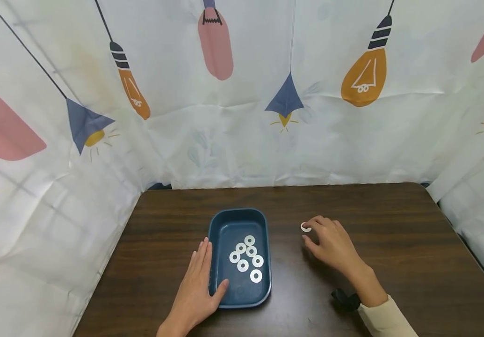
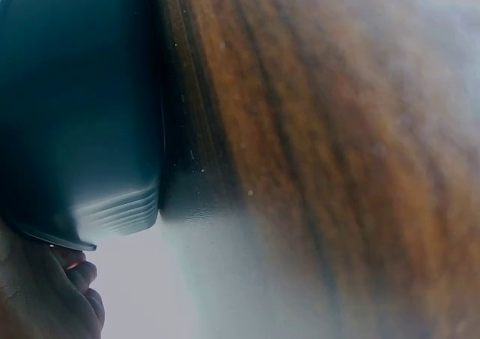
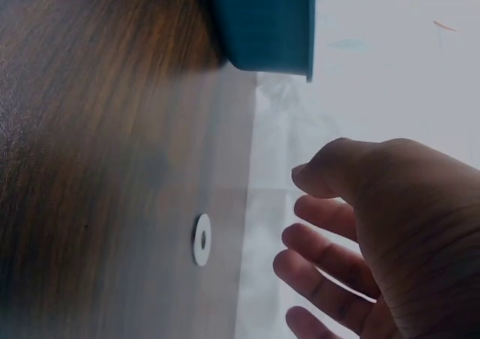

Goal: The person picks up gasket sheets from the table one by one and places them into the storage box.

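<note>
Several flat white washers point(image 1: 239, 266) lie grouped inside a dark blue rectangular tray point(image 1: 242, 296). Along the tray's left side rests my left hand point(image 1: 196, 288), its fingers straight and its thumb over the near part of the rim. To the right of the tray, a single white washer point(image 1: 306, 230) lies on the table, partly hidden behind my right fingertips. My right hand point(image 1: 334, 245) hovers over it with thumb and fingers apart. In the right wrist view this washer point(image 3: 202, 256) lies flat on the wood, apart from the relaxed fingers point(image 3: 326, 256).
The dark brown wooden table point(image 1: 414, 252) extends on both sides of the tray. A white curtain point(image 1: 242, 135) printed with lamps and bulbs hangs behind and beside it. A black band point(image 1: 344, 299) sits at my right wrist, near a cream sleeve point(image 1: 386, 318).
</note>
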The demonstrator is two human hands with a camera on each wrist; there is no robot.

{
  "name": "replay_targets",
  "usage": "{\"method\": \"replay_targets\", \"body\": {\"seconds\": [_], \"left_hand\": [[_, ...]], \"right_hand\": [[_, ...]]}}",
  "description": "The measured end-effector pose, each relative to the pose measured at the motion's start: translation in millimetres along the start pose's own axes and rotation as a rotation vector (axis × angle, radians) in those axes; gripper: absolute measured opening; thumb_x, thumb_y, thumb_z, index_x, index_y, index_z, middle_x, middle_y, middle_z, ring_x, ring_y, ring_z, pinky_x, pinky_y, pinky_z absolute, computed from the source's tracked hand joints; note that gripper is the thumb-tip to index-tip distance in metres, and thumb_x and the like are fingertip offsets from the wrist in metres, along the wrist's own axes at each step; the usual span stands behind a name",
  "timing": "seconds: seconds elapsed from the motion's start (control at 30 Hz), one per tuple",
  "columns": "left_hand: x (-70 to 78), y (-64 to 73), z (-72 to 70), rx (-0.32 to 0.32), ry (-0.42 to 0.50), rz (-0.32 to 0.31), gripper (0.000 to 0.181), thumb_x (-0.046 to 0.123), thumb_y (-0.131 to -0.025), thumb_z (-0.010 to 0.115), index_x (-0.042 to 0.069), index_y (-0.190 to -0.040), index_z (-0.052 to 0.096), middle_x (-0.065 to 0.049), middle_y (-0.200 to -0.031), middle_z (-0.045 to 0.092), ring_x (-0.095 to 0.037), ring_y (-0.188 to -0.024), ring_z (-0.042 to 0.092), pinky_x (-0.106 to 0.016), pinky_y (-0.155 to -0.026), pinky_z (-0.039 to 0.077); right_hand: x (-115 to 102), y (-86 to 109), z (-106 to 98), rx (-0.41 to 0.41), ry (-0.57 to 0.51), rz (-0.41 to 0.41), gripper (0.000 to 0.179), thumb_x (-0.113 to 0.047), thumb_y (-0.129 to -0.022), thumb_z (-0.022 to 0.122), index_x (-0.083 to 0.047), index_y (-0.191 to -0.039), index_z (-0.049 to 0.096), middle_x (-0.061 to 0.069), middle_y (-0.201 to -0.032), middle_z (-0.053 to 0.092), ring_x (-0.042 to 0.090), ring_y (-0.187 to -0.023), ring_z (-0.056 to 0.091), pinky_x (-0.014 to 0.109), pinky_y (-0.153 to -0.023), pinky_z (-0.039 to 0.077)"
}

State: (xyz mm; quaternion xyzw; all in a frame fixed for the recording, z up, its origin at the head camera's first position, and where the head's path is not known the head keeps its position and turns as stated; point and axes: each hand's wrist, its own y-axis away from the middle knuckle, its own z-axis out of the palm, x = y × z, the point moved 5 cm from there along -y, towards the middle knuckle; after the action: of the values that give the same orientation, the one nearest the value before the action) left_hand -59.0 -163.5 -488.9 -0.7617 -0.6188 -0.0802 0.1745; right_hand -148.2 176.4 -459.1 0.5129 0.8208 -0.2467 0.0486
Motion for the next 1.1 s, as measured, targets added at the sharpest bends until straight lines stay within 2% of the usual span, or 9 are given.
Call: {"method": "replay_targets", "body": {"seconds": [0.13, 0.33, 0.57, 0.73, 1.1], "left_hand": [[-0.5, -1.7, -0.6, 0.023, -0.004, 0.034, 0.101, 0.042, -0.09, 0.078, 0.004, -0.168, 0.024, -0.012, -0.178, 0.022, -0.034, -0.163, 0.029, -0.014, -0.13, -0.012], [-1.7, -1.0, -1.7, 0.008, -0.008, 0.026, 0.101, 0.042, -0.091, 0.077, 0.004, -0.168, 0.023, -0.011, -0.179, 0.02, -0.033, -0.164, 0.028, -0.014, -0.13, -0.013], [0.6, -1.6, -2.5, 0.025, -0.018, 0.047, 0.101, 0.041, -0.09, 0.078, 0.002, -0.167, 0.026, -0.014, -0.178, 0.023, -0.034, -0.163, 0.03, -0.014, -0.131, -0.012], [0.5, 0.1, -0.9, 0.036, -0.025, 0.034, 0.101, 0.043, -0.09, 0.078, 0.003, -0.167, 0.026, -0.015, -0.177, 0.026, -0.034, -0.163, 0.03, -0.015, -0.131, -0.011], [2.0, -0.7, -1.3, 0.028, -0.026, 0.029, 0.101, 0.044, -0.09, 0.077, 0.005, -0.168, 0.024, -0.014, -0.177, 0.025, -0.034, -0.162, 0.031, -0.012, -0.129, -0.012]], "right_hand": [[3, -0.6, 4, 0.012, -0.005, -0.002, 0.023, -0.015, -0.088, 0.084, -0.008, -0.11, 0.078, 0.009, -0.109, 0.076, 0.031, -0.095, 0.074, 0.055, -0.086, 0.059], [13, -2.5, 12, 0.02, -0.016, 0.022, 0.025, -0.013, -0.087, 0.084, -0.007, -0.111, 0.078, 0.01, -0.108, 0.077, 0.032, -0.095, 0.073, 0.054, -0.082, 0.059], [27, -3.6, 16, -0.011, -0.031, 0.09, 0.026, -0.012, -0.089, 0.081, -0.005, -0.113, 0.078, 0.015, -0.112, 0.076, 0.039, -0.103, 0.072, 0.061, -0.09, 0.058], [35, -6.7, 22, -0.031, -0.033, 0.101, 0.025, -0.012, -0.09, 0.08, -0.004, -0.113, 0.078, 0.017, -0.113, 0.076, 0.042, -0.104, 0.071, 0.062, -0.091, 0.057], [44, -10.6, 39, -0.078, -0.033, 0.147, 0.03, -0.022, -0.092, 0.082, -0.004, -0.116, 0.076, 0.015, -0.11, 0.074, 0.036, -0.099, 0.07, 0.056, -0.084, 0.057]]}}
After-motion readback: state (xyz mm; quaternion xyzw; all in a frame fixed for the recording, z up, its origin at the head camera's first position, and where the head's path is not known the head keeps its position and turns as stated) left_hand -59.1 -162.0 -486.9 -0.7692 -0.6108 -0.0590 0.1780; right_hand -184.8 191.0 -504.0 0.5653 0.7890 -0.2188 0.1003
